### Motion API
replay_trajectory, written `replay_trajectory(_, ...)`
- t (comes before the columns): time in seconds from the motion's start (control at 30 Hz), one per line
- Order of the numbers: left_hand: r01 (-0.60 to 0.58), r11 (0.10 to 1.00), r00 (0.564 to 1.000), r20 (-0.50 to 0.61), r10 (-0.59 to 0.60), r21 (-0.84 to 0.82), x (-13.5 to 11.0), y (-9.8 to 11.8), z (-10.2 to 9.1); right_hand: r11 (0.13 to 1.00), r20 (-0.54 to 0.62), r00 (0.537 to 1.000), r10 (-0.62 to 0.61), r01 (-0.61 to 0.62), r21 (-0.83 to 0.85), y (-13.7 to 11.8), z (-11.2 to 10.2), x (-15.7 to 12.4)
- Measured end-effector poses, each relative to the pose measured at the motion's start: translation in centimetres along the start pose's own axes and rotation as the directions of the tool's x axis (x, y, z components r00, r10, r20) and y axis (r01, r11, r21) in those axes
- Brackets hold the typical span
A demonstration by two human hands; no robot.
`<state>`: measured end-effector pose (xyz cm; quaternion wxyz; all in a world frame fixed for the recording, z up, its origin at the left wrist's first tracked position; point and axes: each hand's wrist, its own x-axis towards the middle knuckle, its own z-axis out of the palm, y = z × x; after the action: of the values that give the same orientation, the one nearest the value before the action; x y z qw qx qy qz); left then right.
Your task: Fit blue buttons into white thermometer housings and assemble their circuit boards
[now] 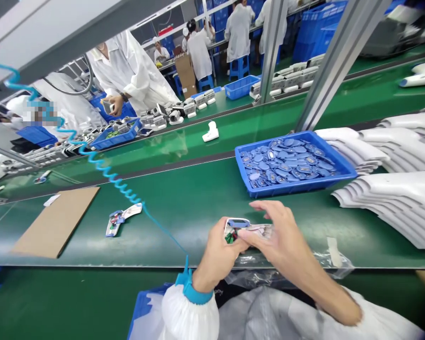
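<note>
Both my hands are low over the green belt's near edge. My left hand (216,252) grips a small circuit assembly (239,229), which has a blue oval part on top, a green board below and a pale flexible strip. My right hand (276,231) pinches the strip side of that assembly. A blue wrist strap (198,295) circles my left wrist. To the upper right sits a blue tray (286,190) heaped with blue oval parts (290,163), out of reach of my fingertips. A similar assembly (120,219) lies on the belt to the left.
Stacked white plastic housings (386,208) lie at the right, and a cardboard sheet (55,222) lies at the left. A clear plastic bag (326,264) sits under my hands. A coiled blue cord (106,165) crosses the belt. Metal posts and a second belt with white devices stand beyond, with co-workers in white coats.
</note>
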<state>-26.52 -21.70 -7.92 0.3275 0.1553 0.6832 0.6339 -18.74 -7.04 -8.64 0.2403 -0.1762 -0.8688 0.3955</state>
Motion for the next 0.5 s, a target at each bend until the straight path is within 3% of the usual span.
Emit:
replay_trajectory(0.07,0.073,0.997,0.996,0.046,-0.071,-0.036,-0.1,0.5,-0.5,0.998,-0.063,0.997,-0.044,0.041,-0.052,1.0,-3.2,-0.1)
replay_trajectory(0.13,0.12,0.991,0.992,0.053,-0.117,-0.063,-0.3,1.0,-1.1,0.973,-0.195,0.978,-0.073,0.028,-0.227,2.7,-7.4,-0.1)
replay_trajectory(0.23,0.139,0.989,0.99,0.023,-0.138,-0.043,-0.4,1.3,-1.9,0.852,-0.366,0.92,-0.142,-0.075,-0.519,5.8,-14.0,-0.3)
replay_trajectory(0.3,0.15,0.989,0.989,0.018,-0.15,-0.007,0.1,1.1,-2.2,0.745,-0.348,0.917,-0.194,-0.093,-0.66,7.9,-17.2,-0.4)
replay_trajectory(0.4,0.183,0.983,0.981,0.066,-0.182,-0.016,1.0,0.6,-1.9,0.585,-0.214,0.965,-0.151,-0.088,-0.807,11.2,-19.5,-0.4)
replay_trajectory(0.47,0.197,0.979,0.975,0.111,-0.19,-0.051,1.3,0.5,-1.3,0.521,-0.243,0.966,-0.092,-0.161,-0.838,13.4,-20.1,-0.1)
replay_trajectory(0.5,0.193,0.979,0.975,0.128,-0.184,-0.065,1.3,0.5,-1.0,0.539,-0.3,0.95,-0.087,-0.208,-0.816,14.4,-20.3,0.2)
